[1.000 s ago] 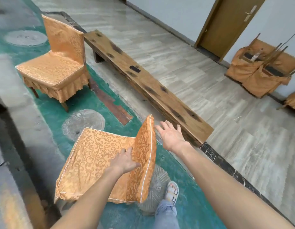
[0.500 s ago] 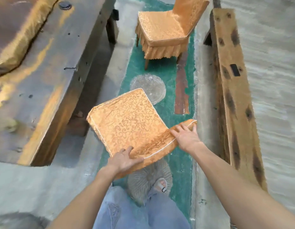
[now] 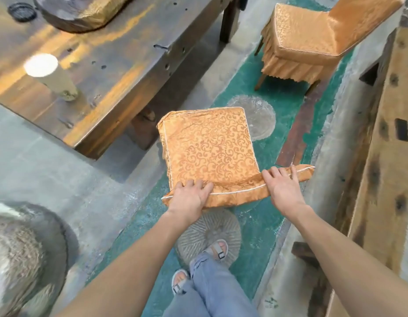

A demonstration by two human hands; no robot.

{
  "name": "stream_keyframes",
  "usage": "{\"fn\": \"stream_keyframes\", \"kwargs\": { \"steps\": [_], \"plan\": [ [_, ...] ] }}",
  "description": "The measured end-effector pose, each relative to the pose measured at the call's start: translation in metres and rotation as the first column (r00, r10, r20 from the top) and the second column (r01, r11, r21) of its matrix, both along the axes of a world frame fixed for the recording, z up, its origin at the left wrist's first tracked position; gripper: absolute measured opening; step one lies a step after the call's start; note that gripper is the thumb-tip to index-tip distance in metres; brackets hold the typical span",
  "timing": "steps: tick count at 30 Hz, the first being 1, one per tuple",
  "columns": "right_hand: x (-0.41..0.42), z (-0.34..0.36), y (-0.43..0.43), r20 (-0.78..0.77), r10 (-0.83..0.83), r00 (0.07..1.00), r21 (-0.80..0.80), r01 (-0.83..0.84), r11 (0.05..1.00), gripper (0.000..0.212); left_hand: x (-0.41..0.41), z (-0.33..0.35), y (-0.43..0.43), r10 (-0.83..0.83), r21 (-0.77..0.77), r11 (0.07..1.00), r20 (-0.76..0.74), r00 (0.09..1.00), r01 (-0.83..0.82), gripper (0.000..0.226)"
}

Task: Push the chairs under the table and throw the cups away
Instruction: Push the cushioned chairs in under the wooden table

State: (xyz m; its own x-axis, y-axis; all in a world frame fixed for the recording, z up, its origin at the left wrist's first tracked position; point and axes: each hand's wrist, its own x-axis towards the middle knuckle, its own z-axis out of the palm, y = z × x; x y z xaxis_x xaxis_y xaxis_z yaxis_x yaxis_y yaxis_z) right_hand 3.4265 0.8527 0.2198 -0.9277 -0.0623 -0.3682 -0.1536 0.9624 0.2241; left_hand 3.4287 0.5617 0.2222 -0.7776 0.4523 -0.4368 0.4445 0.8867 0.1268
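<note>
Grips (image 3: 189, 195) (image 3: 283, 191) on chair (image 3: 210, 145); table leg (image 3: 143, 131) perhaps blocking.

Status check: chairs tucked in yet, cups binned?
Done: nothing visible. In hand: the left hand and right hand grip the backrest of the near chair, its seat not under the table. Left: push it under, then the far chair, also standing out, and bin the cup on the table.
</note>
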Motion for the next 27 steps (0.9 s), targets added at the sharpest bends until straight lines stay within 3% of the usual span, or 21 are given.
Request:
{"fn": "stream_keyframes", "kwargs": {
  "steps": [5, 8, 12, 22, 27],
  "plan": [
    [-0.005, -0.023, 0.017, -0.211, 0.081, 0.974, -0.125, -0.109, 0.986, 0.059, -0.016, -0.008, 0.008, -0.065, 0.047, 0.996, -0.12, 0.991, 0.071, 0.057],
    [-0.016, -0.031, 0.023, -0.247, 0.105, 0.963, -0.132, -0.141, 0.981, 0.063, -0.029, -0.006, 0.007, -0.147, 0.065, 0.985, -0.136, 0.98, 0.157, 0.064],
    [-0.051, -0.032, 0.032, -0.291, 0.099, 0.952, -0.132, -0.143, 0.981, 0.058, -0.058, -0.003, 0.015, -0.131, 0.056, 0.988, -0.16, 0.978, 0.142, 0.055],
    [-0.203, -0.03, 0.056, -0.249, 0.168, 0.954, -0.152, -0.21, 0.966, 0.053, -0.182, -0.014, 0.039, -0.025, 0.086, 0.995, -0.327, 0.945, 0.056, 0.049],
    [-0.29, -0.022, 0.07, -0.236, 0.254, 0.938, -0.192, -0.302, 0.934, 0.049, -0.232, -0.018, 0.058, 0.086, 0.092, 0.994, -0.336, 0.938, -0.059, 0.047]
  ]
}}
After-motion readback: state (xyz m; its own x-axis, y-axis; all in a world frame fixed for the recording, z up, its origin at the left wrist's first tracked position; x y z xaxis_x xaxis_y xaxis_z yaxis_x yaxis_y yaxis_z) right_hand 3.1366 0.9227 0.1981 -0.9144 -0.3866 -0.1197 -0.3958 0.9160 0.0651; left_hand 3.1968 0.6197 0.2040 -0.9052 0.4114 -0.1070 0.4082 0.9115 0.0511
